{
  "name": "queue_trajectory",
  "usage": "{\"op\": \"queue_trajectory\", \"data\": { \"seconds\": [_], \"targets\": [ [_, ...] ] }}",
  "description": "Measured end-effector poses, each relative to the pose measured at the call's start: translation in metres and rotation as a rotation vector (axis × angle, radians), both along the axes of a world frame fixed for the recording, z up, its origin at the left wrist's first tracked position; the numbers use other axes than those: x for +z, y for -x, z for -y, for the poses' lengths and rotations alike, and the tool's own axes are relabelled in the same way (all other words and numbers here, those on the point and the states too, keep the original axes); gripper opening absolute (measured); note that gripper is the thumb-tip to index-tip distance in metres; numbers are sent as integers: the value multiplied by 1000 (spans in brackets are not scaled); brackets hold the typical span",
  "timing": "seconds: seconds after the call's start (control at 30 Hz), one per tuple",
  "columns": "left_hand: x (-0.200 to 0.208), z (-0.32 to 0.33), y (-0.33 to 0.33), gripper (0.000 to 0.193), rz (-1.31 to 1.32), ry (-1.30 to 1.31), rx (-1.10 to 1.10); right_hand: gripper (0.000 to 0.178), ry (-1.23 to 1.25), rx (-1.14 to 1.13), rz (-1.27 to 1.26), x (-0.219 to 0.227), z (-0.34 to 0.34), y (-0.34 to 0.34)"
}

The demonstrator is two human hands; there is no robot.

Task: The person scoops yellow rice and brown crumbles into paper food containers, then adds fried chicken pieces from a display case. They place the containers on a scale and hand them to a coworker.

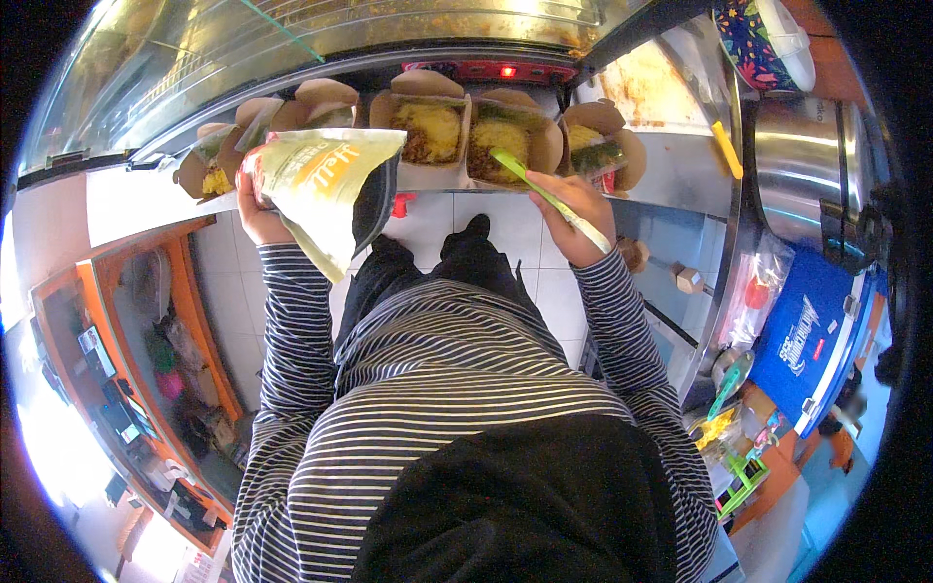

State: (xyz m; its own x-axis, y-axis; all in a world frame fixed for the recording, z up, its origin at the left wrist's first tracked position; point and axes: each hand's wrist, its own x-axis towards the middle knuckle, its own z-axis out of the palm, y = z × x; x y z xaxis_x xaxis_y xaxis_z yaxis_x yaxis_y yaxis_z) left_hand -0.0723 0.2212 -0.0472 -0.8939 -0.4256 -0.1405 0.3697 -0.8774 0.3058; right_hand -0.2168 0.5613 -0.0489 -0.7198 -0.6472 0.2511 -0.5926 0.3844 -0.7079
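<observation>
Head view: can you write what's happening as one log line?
left hand: holds yellow pouch | right hand: holds green spoon over food boxes | boxes: open, on counter

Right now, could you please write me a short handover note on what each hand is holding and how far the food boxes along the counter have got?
Left hand: fingers closed on a yellow-green pouch, held tilted above the counter edge.
Right hand: gripping a green spoon, its tip over the middle box.
Things: a row of open brown paper boxes on the counter in front of the glass display case.
Done: the boxes in view already hold yellow rice-like food; some also show darker or green toppings.
Left: all lids are still open; whether the end boxes are as full cannot be told.
</observation>
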Motion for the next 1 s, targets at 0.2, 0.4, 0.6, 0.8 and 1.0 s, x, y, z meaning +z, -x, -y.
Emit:
{"op": "queue_trajectory", "data": {
  "seconds": [0.2, 0.4, 0.6, 0.8, 1.0],
  "targets": [
    [7, -19, 2, 61, 454, 177, 240, 32, -65, 219, 17, 3, -1, 17],
    [6, -17, -1, 60, 473, 205, 268, 31, -48, 247, 6, 11, -5, 23],
    [3, -21, -2, 60, 328, 147, 180, 30, -29, 277, -2, -2, 3, 30],
    [-9, -13, -7, 50, -50, -29, -38, 22, 354, -61, 277, 41, -4, 23],
    [-4, -24, 2, 46, 109, 16, -17, 24, 712, 232, 433, 122, 10, -1]
  ]
}}
